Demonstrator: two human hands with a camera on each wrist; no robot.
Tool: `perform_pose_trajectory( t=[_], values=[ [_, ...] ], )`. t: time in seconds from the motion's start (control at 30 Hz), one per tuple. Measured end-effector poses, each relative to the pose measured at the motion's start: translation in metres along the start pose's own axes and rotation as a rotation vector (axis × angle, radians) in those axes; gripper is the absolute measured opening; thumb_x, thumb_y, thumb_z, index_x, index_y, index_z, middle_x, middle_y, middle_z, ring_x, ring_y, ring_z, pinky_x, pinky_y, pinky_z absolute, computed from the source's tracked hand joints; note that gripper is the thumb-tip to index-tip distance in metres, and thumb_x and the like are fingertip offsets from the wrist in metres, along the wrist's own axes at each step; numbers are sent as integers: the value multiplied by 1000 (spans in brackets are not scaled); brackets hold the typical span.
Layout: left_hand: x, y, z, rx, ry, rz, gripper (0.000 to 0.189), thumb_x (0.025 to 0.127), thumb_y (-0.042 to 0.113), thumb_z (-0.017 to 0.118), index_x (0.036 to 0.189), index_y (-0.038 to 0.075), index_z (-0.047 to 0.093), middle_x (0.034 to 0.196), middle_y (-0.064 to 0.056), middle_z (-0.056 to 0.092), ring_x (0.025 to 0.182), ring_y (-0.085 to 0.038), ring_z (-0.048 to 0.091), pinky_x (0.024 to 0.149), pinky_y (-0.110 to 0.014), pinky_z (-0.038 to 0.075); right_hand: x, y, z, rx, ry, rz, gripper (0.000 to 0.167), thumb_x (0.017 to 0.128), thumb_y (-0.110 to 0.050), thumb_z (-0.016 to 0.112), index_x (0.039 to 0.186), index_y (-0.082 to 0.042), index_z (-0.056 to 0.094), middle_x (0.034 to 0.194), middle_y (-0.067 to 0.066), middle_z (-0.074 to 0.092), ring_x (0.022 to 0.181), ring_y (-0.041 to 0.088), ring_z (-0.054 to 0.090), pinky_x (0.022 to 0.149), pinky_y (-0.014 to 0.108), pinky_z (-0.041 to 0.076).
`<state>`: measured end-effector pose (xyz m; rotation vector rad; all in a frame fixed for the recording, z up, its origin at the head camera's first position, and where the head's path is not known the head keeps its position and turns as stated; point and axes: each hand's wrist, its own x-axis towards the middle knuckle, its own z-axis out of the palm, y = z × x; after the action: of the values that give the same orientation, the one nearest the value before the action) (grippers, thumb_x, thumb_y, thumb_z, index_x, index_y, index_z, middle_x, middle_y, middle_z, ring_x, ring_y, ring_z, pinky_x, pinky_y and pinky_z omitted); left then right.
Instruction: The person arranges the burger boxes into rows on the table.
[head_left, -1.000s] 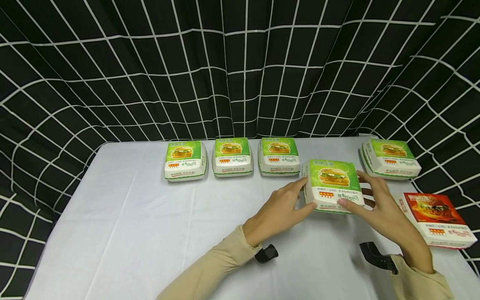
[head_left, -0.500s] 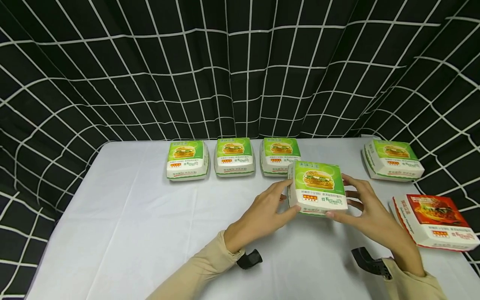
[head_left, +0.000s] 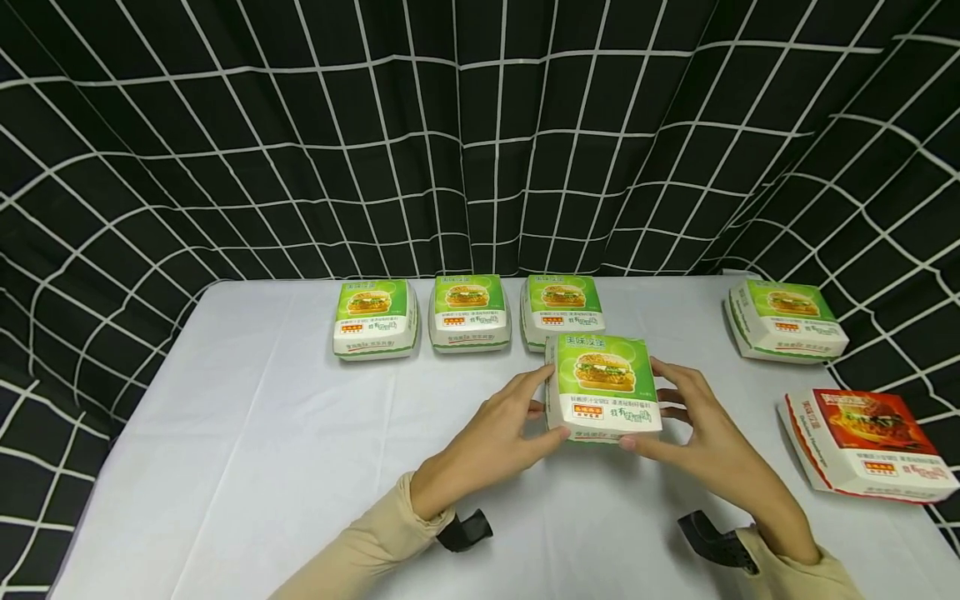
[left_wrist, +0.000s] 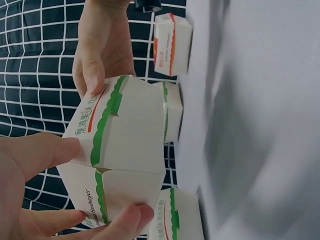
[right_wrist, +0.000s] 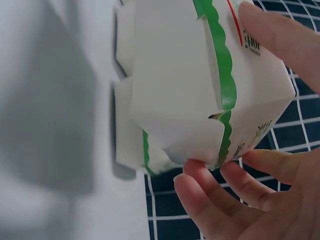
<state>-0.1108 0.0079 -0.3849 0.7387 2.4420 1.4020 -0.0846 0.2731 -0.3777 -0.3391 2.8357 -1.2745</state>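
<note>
A black curtain with white grid lines (head_left: pixel 300 125) rises behind and beside a white-covered surface (head_left: pixel 225 467), meeting its back edge. In the head view, the left hand (head_left: pixel 487 437) and right hand (head_left: pixel 705 442) hold a green-topped burger box (head_left: pixel 603 387) between them, raised off the cloth near the middle of the surface. Each thumb rests at the front lower edge, with fingers at the sides; both hands are spread about as wide as the box. Its back edge overlaps the view of the right-hand box of a row: the left row box (head_left: pixel 373 321), the middle row box (head_left: pixel 469 312) and the right row box (head_left: pixel 564 304), narrow gaps between them, close to the back edge. A wider gap runs to the corner box (head_left: pixel 786 321); nearer, the red box (head_left: pixel 866 446) lies by the right edge, apart from the right hand. White cloth stretches broadly to the left.

In the left wrist view, the left thumb presses the box's front face and other fingertips its side and underside; the right thumb touches the far end. A shadow falls on the surface.

In the right wrist view, the right thumb lies on the front face while fingertips support the side and lower edge. Parts of two boxes show behind.
</note>
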Motion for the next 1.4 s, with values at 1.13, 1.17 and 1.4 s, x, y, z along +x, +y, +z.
perform_pose_trajectory(
  t=[1.13, 1.17, 1.4],
  values=[
    [-64, -38, -47, 41, 46, -190, 64, 92, 41, 69, 147, 22, 41, 146, -4, 52, 115, -22, 65, 97, -43, 53, 20, -25, 75, 85, -154, -73, 96, 77, -34, 85, 151, -7, 31, 150, 12, 34, 130, 33, 49, 103, 43, 49],
    [-66, -39, -48, 37, 50, -198, 64, 92, 41, 69, 146, 23, 41, 145, -5, 54, 115, -22, 65, 97, -43, 53, 21, -26, 77, 90, -162, -80, 96, 77, -32, 86, 152, -7, 31, 150, 11, 34, 131, 32, 49, 104, 41, 49],
    [-81, -45, -56, 33, 76, -249, 59, 92, 43, 68, 142, 24, 43, 133, -10, 62, 116, -23, 65, 99, -48, 51, 26, -32, 87, 124, -209, -140, 95, 77, -22, 86, 152, -10, 30, 150, 8, 35, 132, 29, 49, 104, 36, 49]
  ],
)
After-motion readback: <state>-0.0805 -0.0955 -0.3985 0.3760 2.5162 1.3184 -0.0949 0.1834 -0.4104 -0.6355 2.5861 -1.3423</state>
